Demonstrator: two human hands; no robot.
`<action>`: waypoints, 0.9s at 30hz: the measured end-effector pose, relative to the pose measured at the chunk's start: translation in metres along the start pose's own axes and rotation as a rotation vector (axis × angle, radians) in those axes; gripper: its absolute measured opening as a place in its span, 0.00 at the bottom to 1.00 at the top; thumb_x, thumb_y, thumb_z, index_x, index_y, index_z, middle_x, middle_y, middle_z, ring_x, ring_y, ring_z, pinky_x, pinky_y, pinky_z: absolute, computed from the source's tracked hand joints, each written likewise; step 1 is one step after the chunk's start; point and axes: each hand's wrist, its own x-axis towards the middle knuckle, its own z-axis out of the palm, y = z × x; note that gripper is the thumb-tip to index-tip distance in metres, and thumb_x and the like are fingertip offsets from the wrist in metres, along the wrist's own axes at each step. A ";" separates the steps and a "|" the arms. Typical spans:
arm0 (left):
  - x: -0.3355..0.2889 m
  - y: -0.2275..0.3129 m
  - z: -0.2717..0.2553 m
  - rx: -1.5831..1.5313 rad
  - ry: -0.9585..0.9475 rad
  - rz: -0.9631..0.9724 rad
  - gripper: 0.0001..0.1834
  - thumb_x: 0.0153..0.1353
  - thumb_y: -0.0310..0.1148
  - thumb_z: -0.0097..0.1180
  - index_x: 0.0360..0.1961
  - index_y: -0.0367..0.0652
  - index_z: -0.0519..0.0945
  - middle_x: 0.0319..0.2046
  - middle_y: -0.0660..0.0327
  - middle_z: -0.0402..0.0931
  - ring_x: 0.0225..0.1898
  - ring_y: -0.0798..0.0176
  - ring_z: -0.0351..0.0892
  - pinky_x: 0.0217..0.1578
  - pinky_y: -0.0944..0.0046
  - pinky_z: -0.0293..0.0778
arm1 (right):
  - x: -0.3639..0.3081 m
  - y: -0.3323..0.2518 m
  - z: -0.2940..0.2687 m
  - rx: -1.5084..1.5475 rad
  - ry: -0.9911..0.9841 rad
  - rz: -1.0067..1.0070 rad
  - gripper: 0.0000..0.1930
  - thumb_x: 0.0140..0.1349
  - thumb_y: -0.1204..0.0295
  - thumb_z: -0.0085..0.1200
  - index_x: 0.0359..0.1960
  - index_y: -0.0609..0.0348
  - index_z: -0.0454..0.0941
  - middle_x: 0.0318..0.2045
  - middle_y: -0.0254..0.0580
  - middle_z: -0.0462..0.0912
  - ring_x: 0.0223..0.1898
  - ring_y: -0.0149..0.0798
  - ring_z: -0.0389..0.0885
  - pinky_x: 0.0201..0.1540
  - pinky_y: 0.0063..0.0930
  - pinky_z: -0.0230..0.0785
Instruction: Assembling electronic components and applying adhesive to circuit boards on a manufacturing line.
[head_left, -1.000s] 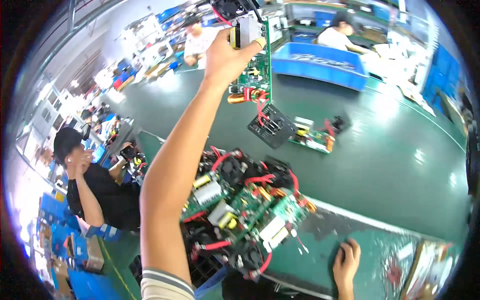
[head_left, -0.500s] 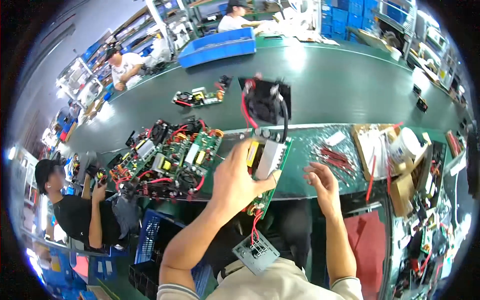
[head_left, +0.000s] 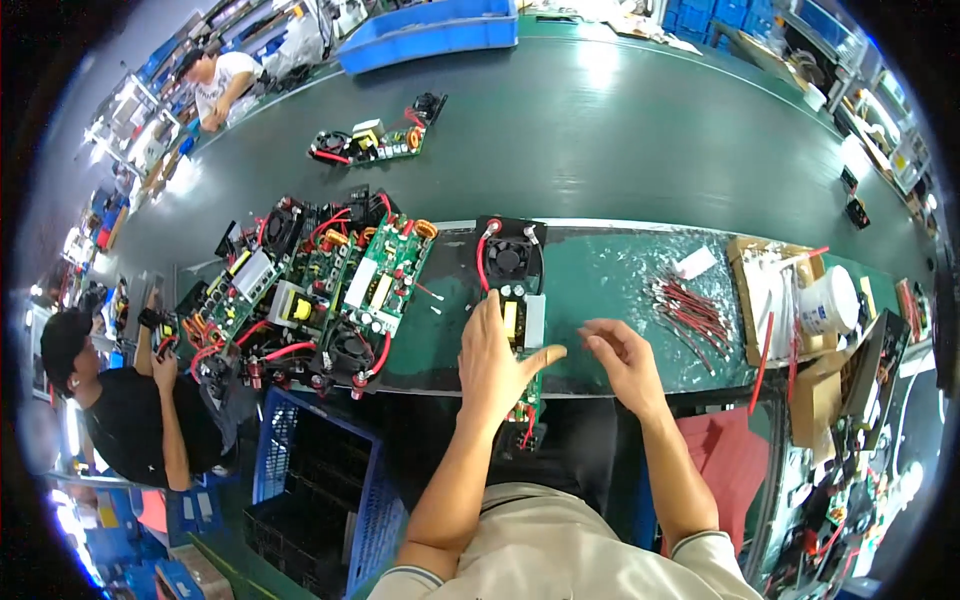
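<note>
A green circuit board [head_left: 536, 322] with a pale heat sink and a yellow transformer lies across the near edge of the bench. My left hand [head_left: 492, 362] grips it from above, fingers along its left side and thumb stretched over the right. Red wire joins the board to a black fan panel [head_left: 508, 258] at its far end. The board's near end sticks out past the bench edge, partly hidden by my left hand. Just to the right, my right hand [head_left: 625, 368] hovers with loosely bent fingers apart and nothing in them.
Several boards with fans [head_left: 345, 290] are heaped to the left. Red wires [head_left: 690, 315] and a tray [head_left: 745, 300] with a white tub [head_left: 828, 300] lie right. Beyond are another board assembly [head_left: 370, 142] and a blue bin [head_left: 430, 35]. A co-worker [head_left: 125, 385] sits at left.
The circuit board and its fan panel have come down from the air onto the bench, my left hand moving with them. My right hand has shifted slightly left. The view has tilted downward.
</note>
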 end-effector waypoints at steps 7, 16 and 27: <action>-0.009 -0.023 -0.015 -0.864 0.065 -0.322 0.32 0.55 0.18 0.66 0.62 0.37 0.71 0.53 0.57 0.75 0.48 0.69 0.74 0.44 0.71 0.75 | 0.014 -0.033 0.039 -0.089 -0.094 0.001 0.11 0.69 0.78 0.51 0.51 0.68 0.77 0.45 0.41 0.84 0.46 0.30 0.80 0.51 0.23 0.71; 0.069 -0.050 -0.009 -0.457 0.145 -0.111 0.20 0.57 0.20 0.64 0.52 0.39 0.77 0.48 0.59 0.78 0.40 0.67 0.79 0.38 0.69 0.76 | 0.068 -0.036 0.042 -0.271 0.093 -0.151 0.15 0.64 0.77 0.58 0.52 0.66 0.75 0.44 0.40 0.83 0.42 0.30 0.81 0.46 0.24 0.73; 0.095 -0.095 -0.002 -0.876 -0.311 -0.533 0.13 0.63 0.28 0.63 0.47 0.36 0.80 0.40 0.63 0.82 0.42 0.71 0.79 0.45 0.69 0.75 | 0.126 -0.004 0.037 -0.076 -0.030 0.147 0.14 0.61 0.72 0.63 0.44 0.66 0.76 0.30 0.34 0.80 0.30 0.24 0.75 0.33 0.21 0.70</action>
